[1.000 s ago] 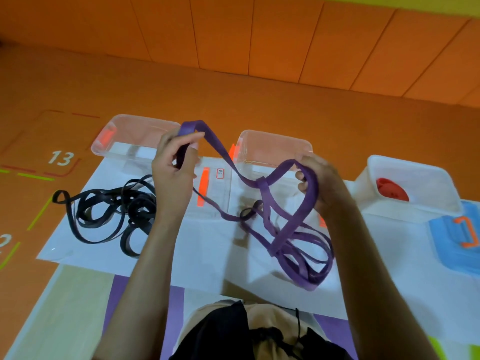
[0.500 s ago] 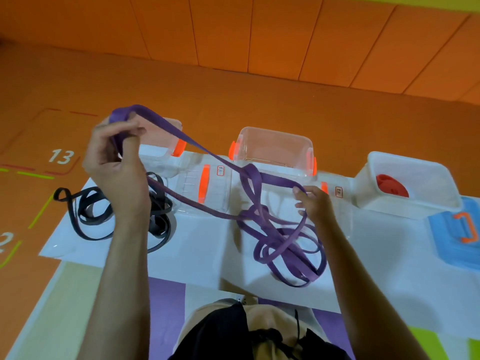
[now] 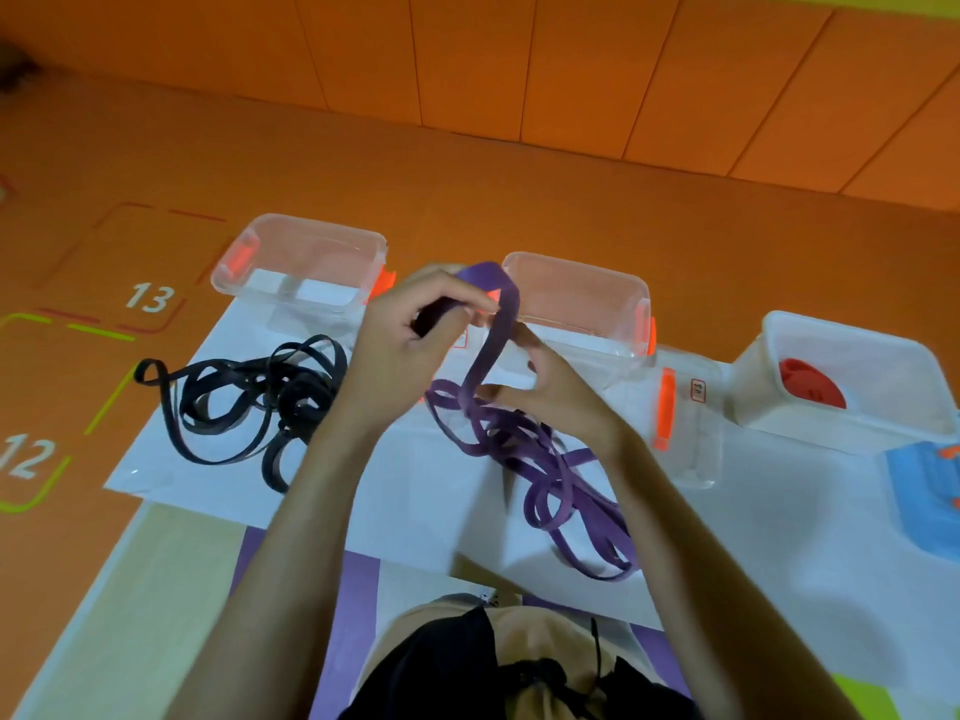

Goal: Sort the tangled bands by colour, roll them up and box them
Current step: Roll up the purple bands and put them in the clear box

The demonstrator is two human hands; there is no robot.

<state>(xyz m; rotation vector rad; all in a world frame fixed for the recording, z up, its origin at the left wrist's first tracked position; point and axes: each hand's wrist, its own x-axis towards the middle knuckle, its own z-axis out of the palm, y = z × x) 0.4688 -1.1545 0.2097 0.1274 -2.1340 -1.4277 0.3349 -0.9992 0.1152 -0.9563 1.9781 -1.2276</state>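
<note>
I start with the white sheet (image 3: 415, 501). The middle clear box (image 3: 576, 283) stands at its far edge, just behind my hands. The black band (image 3: 249, 397) lies heaped at left, apart from the purple band (image 3: 550, 491), whose loops sprawl on the sheet under my right wrist. My left hand (image 3: 400, 350) curls round the band's raised end. My right hand (image 3: 550, 394) seems to pinch the strip just below, though blur softens the fingers. To roll well, I'd keep the strip flat, wind tightly from the end and feed slack one loop at a time.
</note>
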